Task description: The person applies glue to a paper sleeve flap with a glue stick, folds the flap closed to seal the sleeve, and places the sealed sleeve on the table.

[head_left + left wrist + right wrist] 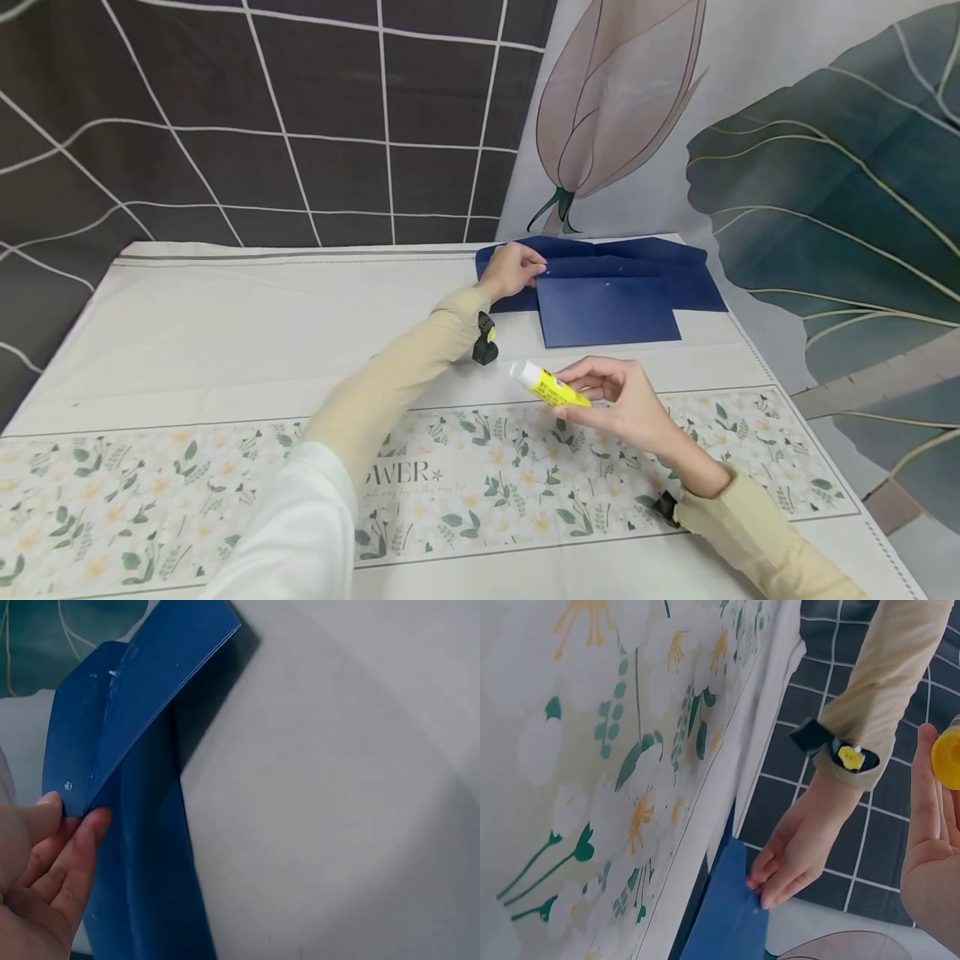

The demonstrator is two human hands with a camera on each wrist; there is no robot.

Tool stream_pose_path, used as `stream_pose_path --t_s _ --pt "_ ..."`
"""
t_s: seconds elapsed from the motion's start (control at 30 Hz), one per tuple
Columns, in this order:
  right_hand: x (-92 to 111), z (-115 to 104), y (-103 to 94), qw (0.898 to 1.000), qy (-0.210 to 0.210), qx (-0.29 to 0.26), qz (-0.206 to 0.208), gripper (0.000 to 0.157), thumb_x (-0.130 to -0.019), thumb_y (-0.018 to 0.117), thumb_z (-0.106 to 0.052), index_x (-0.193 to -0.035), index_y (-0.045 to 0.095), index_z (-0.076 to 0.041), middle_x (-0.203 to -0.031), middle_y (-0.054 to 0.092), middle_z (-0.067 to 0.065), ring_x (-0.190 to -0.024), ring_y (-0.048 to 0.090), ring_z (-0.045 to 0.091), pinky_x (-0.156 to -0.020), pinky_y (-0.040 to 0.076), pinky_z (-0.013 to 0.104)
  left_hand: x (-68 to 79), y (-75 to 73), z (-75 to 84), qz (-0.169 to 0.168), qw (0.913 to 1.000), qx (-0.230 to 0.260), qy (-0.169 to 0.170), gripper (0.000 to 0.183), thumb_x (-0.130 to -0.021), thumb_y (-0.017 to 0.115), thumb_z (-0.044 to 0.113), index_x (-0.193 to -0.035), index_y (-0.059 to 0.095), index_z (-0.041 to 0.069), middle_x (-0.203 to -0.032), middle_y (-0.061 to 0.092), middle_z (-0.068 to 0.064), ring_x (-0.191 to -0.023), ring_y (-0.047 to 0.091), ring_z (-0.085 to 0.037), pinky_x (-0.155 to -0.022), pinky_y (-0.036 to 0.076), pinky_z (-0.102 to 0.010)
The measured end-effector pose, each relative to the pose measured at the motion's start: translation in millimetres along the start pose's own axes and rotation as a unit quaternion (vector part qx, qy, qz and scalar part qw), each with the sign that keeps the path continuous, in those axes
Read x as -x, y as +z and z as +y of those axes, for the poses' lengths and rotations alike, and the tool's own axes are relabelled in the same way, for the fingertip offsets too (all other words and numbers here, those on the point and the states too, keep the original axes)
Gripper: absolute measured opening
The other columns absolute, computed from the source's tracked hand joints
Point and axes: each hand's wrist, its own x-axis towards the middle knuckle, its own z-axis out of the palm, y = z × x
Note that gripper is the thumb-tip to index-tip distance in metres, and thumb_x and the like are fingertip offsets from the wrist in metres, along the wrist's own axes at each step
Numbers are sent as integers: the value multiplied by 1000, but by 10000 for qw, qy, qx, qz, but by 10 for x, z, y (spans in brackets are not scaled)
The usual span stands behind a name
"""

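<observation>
A dark blue folded paper piece point(609, 312) lies toward the far right of the table, with specks of white on its narrow flap point(69, 761). My left hand point(513, 271) pinches the flap's corner between thumb and fingers, lifting that end in the left wrist view. Closer to me, my right hand point(618, 396) holds a yellow glue stick point(555, 387) between thumb and fingers, its white cap end pointing up and left. In the right wrist view only the glue stick's round yellow end point(948, 759) shows, at the right edge.
A white tablecloth point(247, 333) with a printed floral band point(225, 483) covers the table. Behind it hangs a dark grid-patterned cloth point(322, 108); a curtain with large leaves point(847, 183) hangs at the right. Each wrist wears a black strap point(485, 340).
</observation>
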Motion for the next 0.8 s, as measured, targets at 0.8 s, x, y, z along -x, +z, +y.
stream_pose_path --t_s 0.8 --pt "60 -45 -15 9998 -163 -105 48 30 -72 71 15 -99 67 5 -97 71 -13 -81 68 5 -70 58 22 1081 -902 -384 236 9994 58 -225 22 -91 64 10 -109 71 -3 -100 74 -17 -72 71 -21 -63 55 -18"
